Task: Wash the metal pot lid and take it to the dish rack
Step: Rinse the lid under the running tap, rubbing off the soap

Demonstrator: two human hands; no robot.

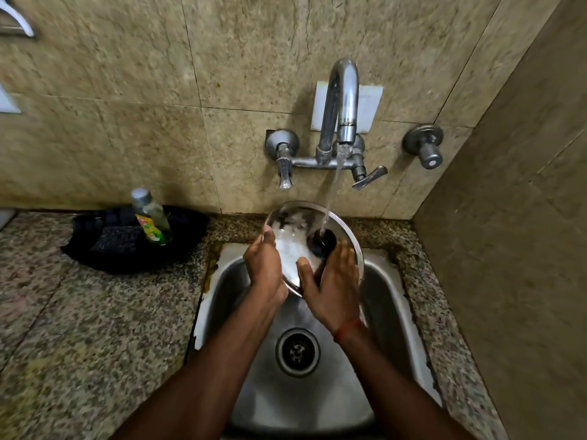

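The metal pot lid (297, 221) is held up over the sink (384, 300), tilted so its knobbed face looks back at the person, and water (332, 192) from the tap (344, 100) falls on it right beside the black knob (324, 242). The left grip (265, 268) is clamped on the lid's left rim, thumb on the front face and fingers out of sight behind. The right grip (333, 287) is not holding anything: it lies flat against the lower right of the face, fingers straight and thumb pressed into the white foam (290, 249).

From the left grip the lid spreads away to the right and upward. From the right grip the knob is just beyond the fingertips and the foam just to the thumb side. The lid is round, so it has no long axis to line up; what matters is its tilt under the stream.

It looks like rinsing is under way, with foam left on the half nearest the left grip. That grip alone carries the lid, so it seems the likelier one for the carry. No dish rack is in view.
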